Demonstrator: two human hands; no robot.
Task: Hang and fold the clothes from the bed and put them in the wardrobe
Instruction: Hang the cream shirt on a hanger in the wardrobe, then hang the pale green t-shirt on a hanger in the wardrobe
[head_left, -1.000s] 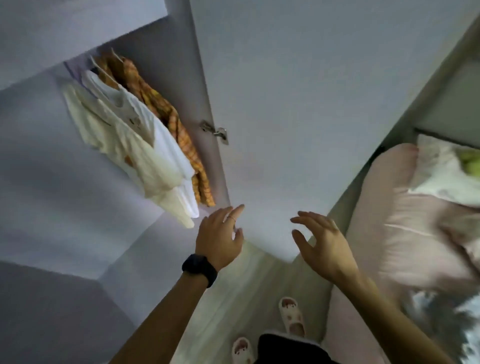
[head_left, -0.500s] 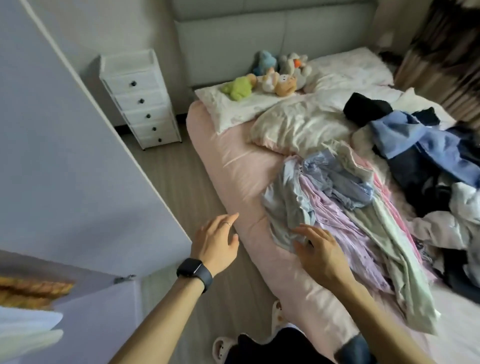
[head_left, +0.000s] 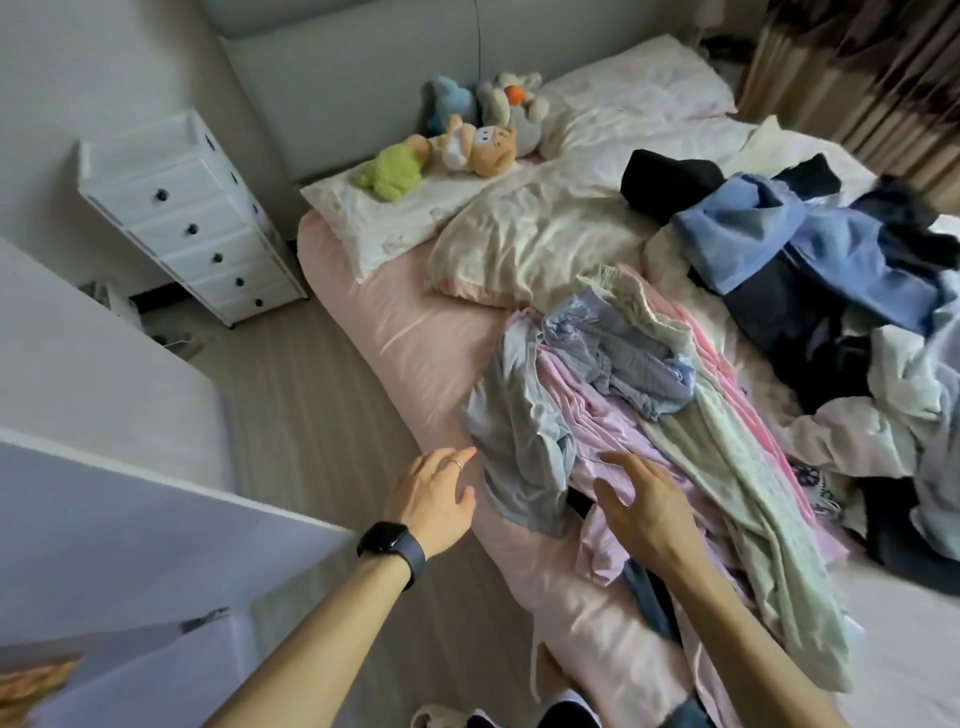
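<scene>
A heap of loose clothes lies across the pink bed (head_left: 415, 338): a grey-blue garment (head_left: 519, 441) nearest me, a lilac striped one (head_left: 618, 436) beside it, a pale green one (head_left: 753, 504), and blue and dark pieces (head_left: 810, 260) farther right. My left hand (head_left: 434, 499), with a black watch on the wrist, hovers open at the bed's edge just left of the grey-blue garment. With fingers spread, my right hand (head_left: 641, 506) is over the lilac garment and grips nothing. The open wardrobe door (head_left: 119, 519) stands at the left, with an orange checked garment (head_left: 31, 680) showing inside.
A white drawer unit (head_left: 192, 218) stands by the wall left of the bed. Stuffed toys (head_left: 467, 135) and pillows lie at the headboard. A cream duvet (head_left: 530, 234) covers the middle of the bed. Wood-look floor (head_left: 301, 415) runs between wardrobe and bed. Curtains hang at the far right.
My view swung from the wardrobe's hanging clothes round to the bed. Both hands stayed empty and have come closer to the nearest garments on the bed.
</scene>
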